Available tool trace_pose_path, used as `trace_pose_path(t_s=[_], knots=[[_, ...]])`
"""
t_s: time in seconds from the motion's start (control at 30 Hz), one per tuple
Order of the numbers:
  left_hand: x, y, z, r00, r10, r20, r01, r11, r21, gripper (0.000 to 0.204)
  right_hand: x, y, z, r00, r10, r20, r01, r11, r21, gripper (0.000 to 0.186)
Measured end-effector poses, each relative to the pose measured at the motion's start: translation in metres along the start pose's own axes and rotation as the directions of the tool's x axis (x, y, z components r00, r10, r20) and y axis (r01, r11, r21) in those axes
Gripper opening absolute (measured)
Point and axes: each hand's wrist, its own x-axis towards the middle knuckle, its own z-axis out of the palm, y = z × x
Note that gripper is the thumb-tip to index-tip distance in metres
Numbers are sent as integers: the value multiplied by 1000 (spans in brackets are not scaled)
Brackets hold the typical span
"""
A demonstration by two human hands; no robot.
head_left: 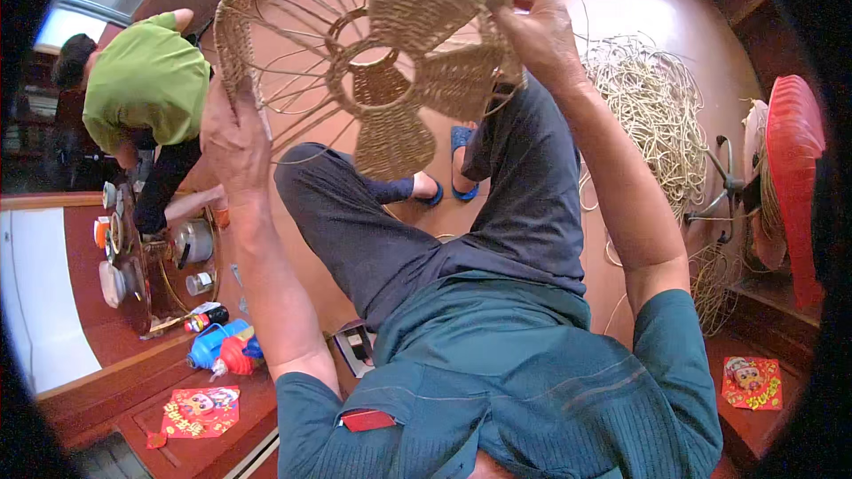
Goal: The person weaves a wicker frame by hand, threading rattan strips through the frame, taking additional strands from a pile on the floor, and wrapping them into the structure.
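Note:
I hold up a partly woven basket frame [373, 80], tan cord over thin rods. Several petal-shaped sections on its right and lower side are filled with tight weaving, while bare rods fan out across its left side. At its middle sits a corded ring with an opening. My left hand [235, 137] is closed on the lower left of the rim, its fingertips partly hidden. My right hand [537, 27] grips the upper right rim, with some fingers curled behind it. Below the frame are my legs in dark trousers.
A heap of loose tan cord [652, 115] lies on the floor at right, near a metal stand [719, 186] and a red plastic seat [794, 168]. At left, a person in a green shirt [146, 80] bends over beside a small table [160, 275] with jars. A blue jug [213, 346] stands below.

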Motion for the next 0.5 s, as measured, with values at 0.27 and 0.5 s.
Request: trace_pose_path(t_s=[0.27, 0.5], knots=[[-51, -15, 34, 980, 22, 199, -18, 1000, -25, 34, -55, 47, -39, 902, -55, 428, 266, 852, -452, 44], [-60, -10, 39, 993, 11, 117, -3, 997, -72, 32, -41, 42, -43, 908, 44, 417, -1, 995, -101, 40]])
